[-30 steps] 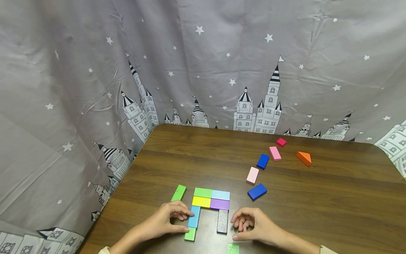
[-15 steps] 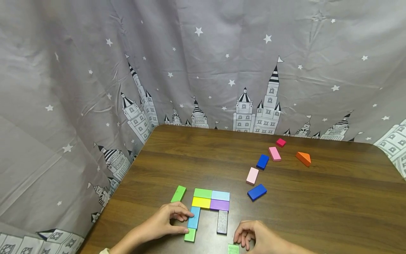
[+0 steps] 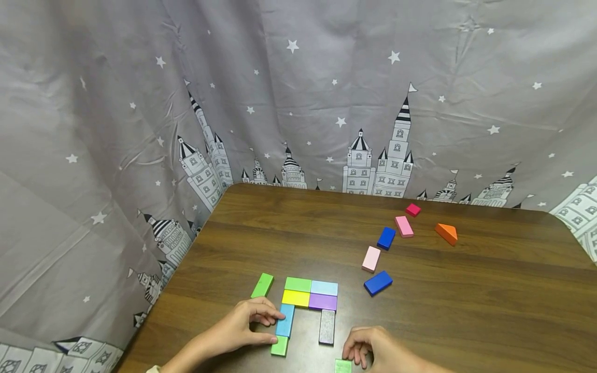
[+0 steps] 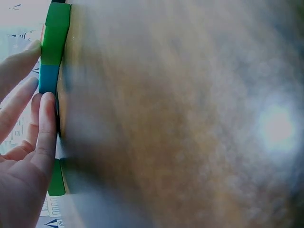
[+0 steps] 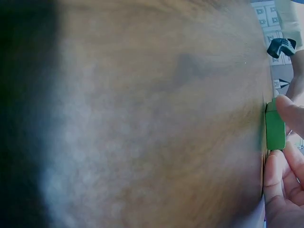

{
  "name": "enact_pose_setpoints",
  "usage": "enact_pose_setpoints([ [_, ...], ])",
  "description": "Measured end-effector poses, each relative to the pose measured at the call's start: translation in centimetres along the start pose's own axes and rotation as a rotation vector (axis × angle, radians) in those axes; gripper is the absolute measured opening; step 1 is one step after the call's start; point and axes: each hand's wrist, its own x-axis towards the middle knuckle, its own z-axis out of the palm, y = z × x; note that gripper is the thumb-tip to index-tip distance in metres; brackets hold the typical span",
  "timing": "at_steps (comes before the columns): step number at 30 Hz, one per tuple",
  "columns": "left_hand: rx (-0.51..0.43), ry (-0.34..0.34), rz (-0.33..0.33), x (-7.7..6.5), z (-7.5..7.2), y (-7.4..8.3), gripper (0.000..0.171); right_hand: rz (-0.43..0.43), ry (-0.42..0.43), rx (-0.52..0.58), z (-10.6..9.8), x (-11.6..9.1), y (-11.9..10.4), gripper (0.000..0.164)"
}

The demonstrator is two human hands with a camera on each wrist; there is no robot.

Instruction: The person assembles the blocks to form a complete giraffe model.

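At the table's near side, my left hand (image 3: 242,326) rests by the left column of an arch of flat blocks. Its index fingertip touches the blue block (image 3: 285,320); the thumb touches the short green block (image 3: 279,346) below it. In the left wrist view, the fingertips lie along the blue block (image 4: 49,78). My right hand (image 3: 378,349) is at the bottom edge, pinching a light green block (image 3: 343,366) between thumb and fingers; the right wrist view shows that green block (image 5: 275,127) between them. The thumb is hidden in the head view.
Green (image 3: 298,284), light blue (image 3: 324,288), yellow (image 3: 296,298) and purple (image 3: 323,302) blocks top the arch, with a dark grey block (image 3: 327,327) as right column. A loose green block (image 3: 263,285) lies left. Blue, pink, red and orange (image 3: 446,233) blocks lie scattered farther right.
My right hand has moved down from beside the dark grey block to the light green block and taken hold of it. The left hand stays where it was.
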Motion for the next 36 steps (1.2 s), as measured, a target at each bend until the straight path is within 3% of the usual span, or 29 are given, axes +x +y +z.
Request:
enact_pose_setpoints([
  [28, 0.008, -0.005, -0.002, 0.02, -0.01, 0.17, 0.036, -0.055, 0.039, -0.057, 0.52, 0.15, -0.02, 0.02],
  [36, 0.008, -0.007, 0.009, 0.1, -0.06, 0.16, 0.035, -0.019, 0.084, -0.069, 0.8, 0.64, -0.03, 0.024],
])
